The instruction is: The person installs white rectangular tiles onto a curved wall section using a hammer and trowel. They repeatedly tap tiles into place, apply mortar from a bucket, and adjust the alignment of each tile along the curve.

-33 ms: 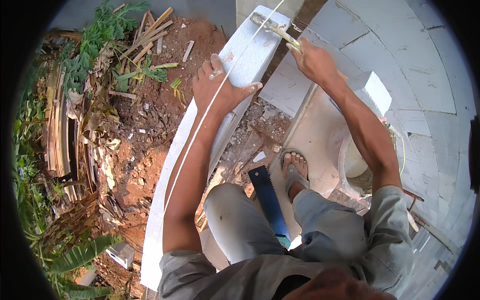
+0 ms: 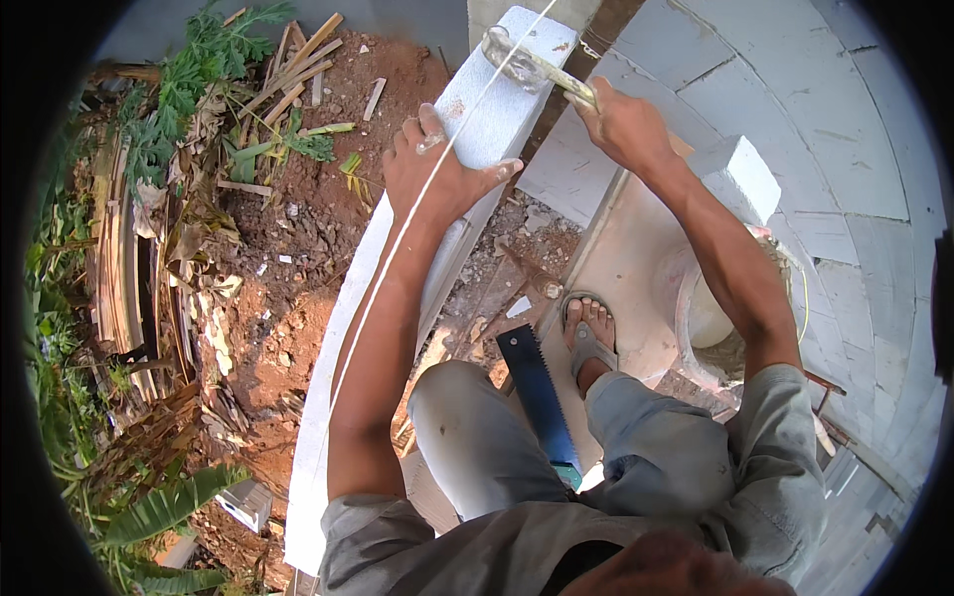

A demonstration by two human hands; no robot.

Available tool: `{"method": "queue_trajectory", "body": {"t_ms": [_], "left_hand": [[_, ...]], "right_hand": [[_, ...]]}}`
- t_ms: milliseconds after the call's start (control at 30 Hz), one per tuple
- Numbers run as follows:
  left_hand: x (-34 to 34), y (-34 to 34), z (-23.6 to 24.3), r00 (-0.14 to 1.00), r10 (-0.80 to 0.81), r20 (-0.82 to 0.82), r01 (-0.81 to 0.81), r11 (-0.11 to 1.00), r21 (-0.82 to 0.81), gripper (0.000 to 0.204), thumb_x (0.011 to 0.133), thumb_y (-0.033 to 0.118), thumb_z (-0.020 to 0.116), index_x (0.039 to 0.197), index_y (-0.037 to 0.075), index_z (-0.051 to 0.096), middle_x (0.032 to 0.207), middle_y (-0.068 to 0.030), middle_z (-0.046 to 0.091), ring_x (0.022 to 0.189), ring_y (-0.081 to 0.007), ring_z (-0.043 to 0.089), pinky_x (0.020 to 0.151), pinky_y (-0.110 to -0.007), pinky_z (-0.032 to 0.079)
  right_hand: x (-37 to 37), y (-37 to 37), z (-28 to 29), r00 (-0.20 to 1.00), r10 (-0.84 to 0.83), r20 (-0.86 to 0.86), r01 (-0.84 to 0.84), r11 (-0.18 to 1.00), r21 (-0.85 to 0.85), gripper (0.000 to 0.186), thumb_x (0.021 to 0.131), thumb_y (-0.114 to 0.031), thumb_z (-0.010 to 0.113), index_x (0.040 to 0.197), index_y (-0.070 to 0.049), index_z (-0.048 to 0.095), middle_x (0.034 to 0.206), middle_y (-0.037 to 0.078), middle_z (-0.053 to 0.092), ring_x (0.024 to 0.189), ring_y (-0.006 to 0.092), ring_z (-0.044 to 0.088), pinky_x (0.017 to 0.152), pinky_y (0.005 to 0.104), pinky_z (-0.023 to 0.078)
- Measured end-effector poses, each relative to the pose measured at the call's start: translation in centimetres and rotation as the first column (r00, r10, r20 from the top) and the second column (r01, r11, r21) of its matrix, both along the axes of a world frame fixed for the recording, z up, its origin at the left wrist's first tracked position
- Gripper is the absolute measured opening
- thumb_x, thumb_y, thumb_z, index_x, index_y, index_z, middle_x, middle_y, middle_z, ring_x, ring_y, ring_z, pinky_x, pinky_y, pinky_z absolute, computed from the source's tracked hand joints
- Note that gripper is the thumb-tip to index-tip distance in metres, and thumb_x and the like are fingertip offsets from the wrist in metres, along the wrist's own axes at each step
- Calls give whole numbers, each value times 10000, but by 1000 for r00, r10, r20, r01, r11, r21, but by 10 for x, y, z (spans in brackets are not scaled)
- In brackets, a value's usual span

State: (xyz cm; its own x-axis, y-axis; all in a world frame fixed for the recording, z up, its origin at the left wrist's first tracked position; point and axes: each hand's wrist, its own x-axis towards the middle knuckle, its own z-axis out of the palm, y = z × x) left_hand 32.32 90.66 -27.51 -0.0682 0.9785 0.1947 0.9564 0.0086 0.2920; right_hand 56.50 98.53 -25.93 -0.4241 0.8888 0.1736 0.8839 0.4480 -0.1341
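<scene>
A long white block [image 2: 473, 119] lies lengthwise at centre-left, with a taut string [image 2: 397, 248] running over it. My left hand [image 2: 427, 174] grips the block across its width, thumb on the right side, fingers toward the left edge. My right hand [image 2: 621, 124] is closed round the pale handle of a crusted hand tool [image 2: 512, 60], whose head is at the block's far end, near the string; I cannot tell whether it touches the block. A handsaw [image 2: 534, 387] with a dark blade is between my legs, its handle partly hidden.
Debris-strewn earth [image 2: 278, 318], wood scraps [image 2: 134, 278] and plants [image 2: 169, 109] are at left. Pale block walling [image 2: 825, 109], a loose white block [image 2: 740, 174] and a dirty bucket [image 2: 696, 318] are at right. My sandalled foot [image 2: 588, 336] is on a board [image 2: 606, 248].
The tool's head has shifted slightly left and toward me on the block's far end, and my right hand has moved a little with it. My left hand stays in place.
</scene>
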Motion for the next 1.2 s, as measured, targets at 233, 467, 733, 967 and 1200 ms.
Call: {"method": "queue_trajectory", "body": {"t_ms": [233, 467, 733, 967, 1200], "left_hand": [[5, 10, 11, 998, 12, -54, -16, 996, -83, 1256, 544, 774, 763, 1344, -131, 418, 1208, -286, 557, 1118, -398, 594, 911, -481, 489], [-7, 5, 6, 999, -34, 26, 37, 994, -107, 1229, 572, 757, 763, 1348, -127, 406, 1209, -283, 557, 1143, -391, 575, 912, -492, 477], [7, 11, 12, 1000, 29, -9, -29, 993, -113, 1255, 547, 773, 763, 1358, -115, 403, 1235, -288, 539, 1167, -407, 545, 949, -497, 457], [-10, 6, 2, 998, -27, -51, 23, 997, -76, 1261, 551, 759, 771, 1376, -115, 387, 1224, -275, 546, 1158, -395, 556, 954, -483, 451], [1, 6, 11, 1000, 10, -30, -14, 992, -125, 1278, 540, 773, 765, 1369, -124, 392, 1228, -293, 545, 1166, -404, 556, 956, -484, 454]], "right_hand": [[18, 19, 2, 997, 64, -43, -59, 992, 112, 273, 939, -296, 593, 1019, -39, 550, 649, 154, 637, 635, 342, 660, 536, 442, 516], [-19, -20, 16, 967, 200, -155, -180, 974, 138, 281, 915, -293, 619, 1003, -43, 527, 768, 154, 664, 645, 359, 655, 564, 464, 518], [5, 21, 1, 999, -29, -21, 30, 998, 48, 227, 921, -242, 619, 988, -40, 538, 678, 176, 639, 629, 380, 641, 557, 476, 501], [-4, -14, 13, 897, 361, -257, -282, 912, 298, 294, 895, -293, 651, 1008, -39, 555, 710, 149, 653, 684, 364, 662, 571, 463, 520], [-10, 0, -7, 988, 64, -142, -59, 997, 43, 263, 942, -284, 605, 1015, -47, 517, 703, 217, 640, 679, 404, 648, 596, 492, 503]]}}
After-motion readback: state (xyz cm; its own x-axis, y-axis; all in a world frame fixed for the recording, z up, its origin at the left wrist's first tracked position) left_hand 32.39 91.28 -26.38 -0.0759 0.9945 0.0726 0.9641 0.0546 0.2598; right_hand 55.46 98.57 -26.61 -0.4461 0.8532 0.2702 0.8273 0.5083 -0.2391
